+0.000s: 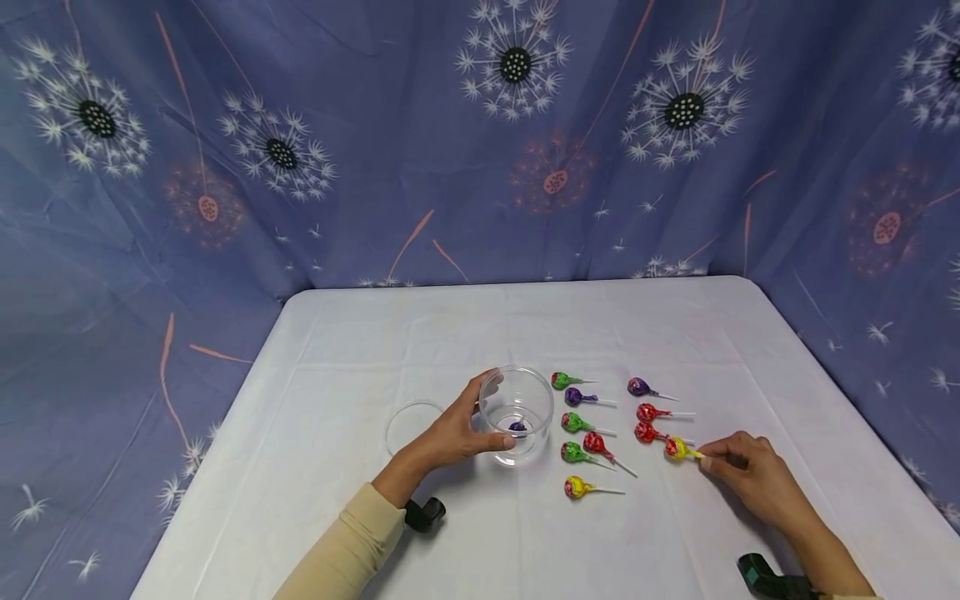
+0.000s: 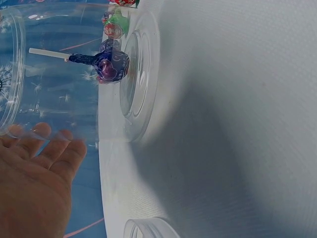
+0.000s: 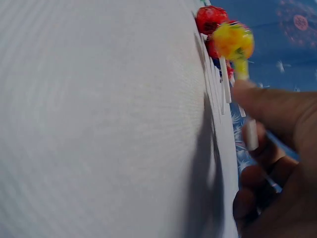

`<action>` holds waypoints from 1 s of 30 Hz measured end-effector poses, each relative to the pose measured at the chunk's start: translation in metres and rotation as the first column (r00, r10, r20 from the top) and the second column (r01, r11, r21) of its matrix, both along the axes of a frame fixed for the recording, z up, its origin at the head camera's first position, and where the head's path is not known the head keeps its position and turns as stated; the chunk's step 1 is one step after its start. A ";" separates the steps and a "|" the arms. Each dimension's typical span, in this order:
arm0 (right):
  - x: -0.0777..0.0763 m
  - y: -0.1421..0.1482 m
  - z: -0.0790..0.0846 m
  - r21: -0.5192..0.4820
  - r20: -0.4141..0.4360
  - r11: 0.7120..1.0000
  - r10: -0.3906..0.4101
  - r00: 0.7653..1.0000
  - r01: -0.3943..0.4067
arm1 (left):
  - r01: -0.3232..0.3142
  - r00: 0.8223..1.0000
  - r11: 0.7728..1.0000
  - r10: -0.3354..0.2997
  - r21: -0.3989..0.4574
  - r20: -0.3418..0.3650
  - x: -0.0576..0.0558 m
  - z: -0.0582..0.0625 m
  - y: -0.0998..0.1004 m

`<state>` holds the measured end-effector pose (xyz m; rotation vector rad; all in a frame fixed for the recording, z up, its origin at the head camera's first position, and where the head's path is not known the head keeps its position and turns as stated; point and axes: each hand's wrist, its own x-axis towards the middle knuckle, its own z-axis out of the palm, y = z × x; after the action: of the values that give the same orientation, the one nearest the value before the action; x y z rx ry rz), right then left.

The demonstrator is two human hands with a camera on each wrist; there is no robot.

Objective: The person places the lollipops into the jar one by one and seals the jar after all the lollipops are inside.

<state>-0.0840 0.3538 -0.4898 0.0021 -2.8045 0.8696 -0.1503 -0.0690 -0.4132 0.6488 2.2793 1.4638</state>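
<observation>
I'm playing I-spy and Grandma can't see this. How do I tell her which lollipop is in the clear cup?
On the white table, find the clear cup in the left hand. Inside is a purple lollipop, its white stick pointing up. Two other purple lollipops lie on the table; this is the only one in the cup.

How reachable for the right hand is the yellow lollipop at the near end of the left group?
Probably yes: nothing visible lies between the right hand and that yellow lollipop, whose stick points rightward. But the hand pinches another yellow lollipop, which it would likely release first.
</observation>
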 end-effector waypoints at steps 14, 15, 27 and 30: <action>-0.014 -0.043 0.047 -0.078 -0.085 0.996 0.034 0.996 -0.040 | 0.003 1.000 1.000 -0.003 0.020 -0.010 -0.001 -0.002 -0.001; -0.016 -0.047 0.050 -0.086 -0.092 0.995 0.039 0.995 -0.047 | 0.004 1.000 1.000 -0.004 0.021 -0.011 -0.001 -0.002 -0.001; -0.034 -0.096 0.079 -0.137 -0.089 0.985 0.093 0.992 -0.105 | 0.008 1.000 1.000 -0.008 0.024 -0.003 -0.001 -0.001 -0.001; -0.039 -0.108 0.086 -0.149 -0.087 0.981 0.110 0.990 -0.122 | 0.011 1.000 1.000 -0.011 0.025 -0.006 -0.001 -0.001 -0.001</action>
<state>-0.1226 0.2459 -0.4038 0.1739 -2.6800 1.0860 -0.1514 -0.0700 -0.4143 0.6723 2.2614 1.4899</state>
